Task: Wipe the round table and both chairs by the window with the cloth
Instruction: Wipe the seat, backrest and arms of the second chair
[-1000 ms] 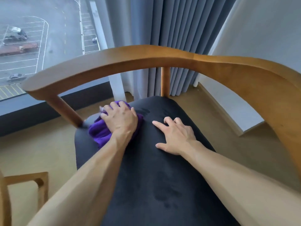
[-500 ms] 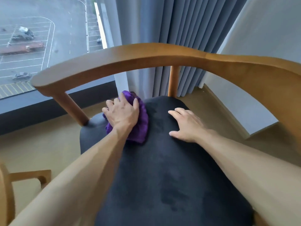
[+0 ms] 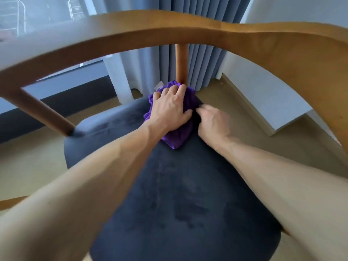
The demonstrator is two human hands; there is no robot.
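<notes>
Your left hand (image 3: 170, 108) presses the purple cloth (image 3: 178, 136) flat, fingers spread, at the seat's (image 3: 178, 194) back edge by 1 wooden spindle (image 3: 181, 63). Your right hand (image 3: 213, 122) rests beside it, loosely curled, holding nothing. Keep pressure even.

looks like a hotel room or apartment up high: wooden armchair (image 3: 207, 32) with dark velvety seat, floor-length grey-blue curtains (image 3: 197, 59) past the hands, big window (image 3: 37, 14) over a parking lot
</notes>
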